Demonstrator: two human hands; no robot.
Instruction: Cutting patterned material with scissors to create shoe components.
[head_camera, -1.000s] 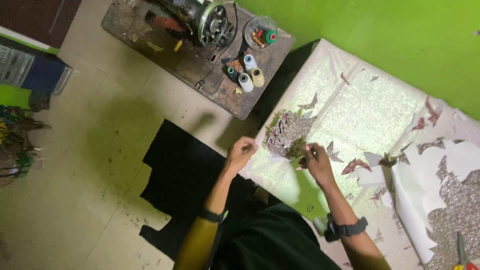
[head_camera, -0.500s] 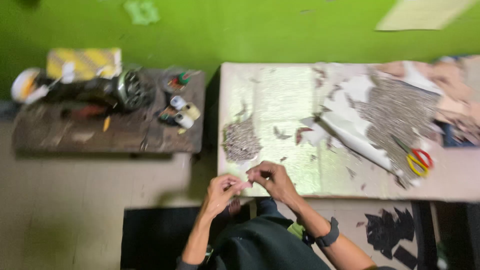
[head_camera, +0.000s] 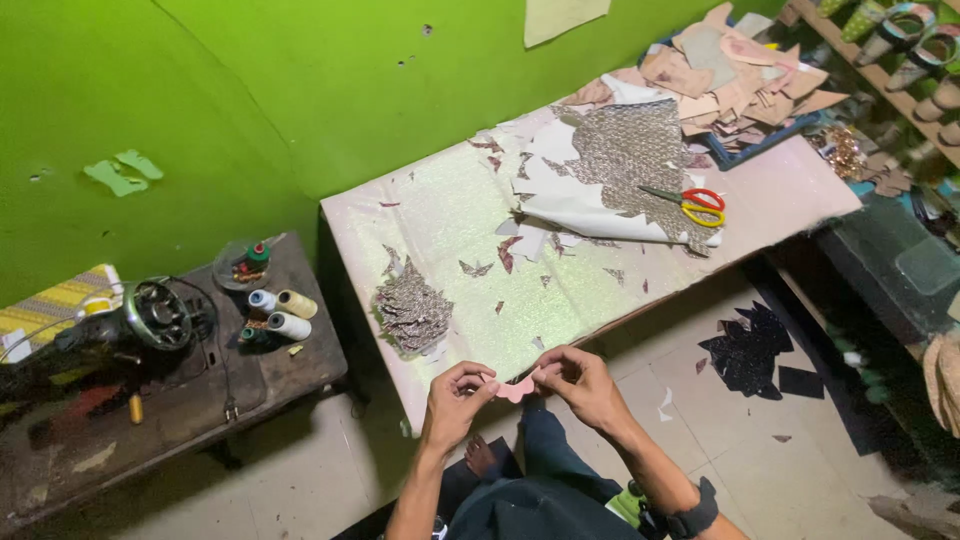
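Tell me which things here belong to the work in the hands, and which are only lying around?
In use:
left hand
right hand
pink cutout, held between both hands
pile of cut shapes
patterned sheet

Lying about:
scissors
thread spools
sewing machine
black scraps on the floor

A small pink cut-out piece (head_camera: 515, 388) is pinched between the left hand (head_camera: 457, 398) and the right hand (head_camera: 580, 380), just off the near edge of the table (head_camera: 450, 215). A pile of patterned cut pieces (head_camera: 410, 310) is seen on the table just beyond the hands. Red-and-yellow scissors (head_camera: 690, 205) are lying on a patterned sheet (head_camera: 625, 155) farther back. Thread spools (head_camera: 280, 312) are seen on a side bench (head_camera: 290, 365) beside a sewing machine (head_camera: 150, 315).
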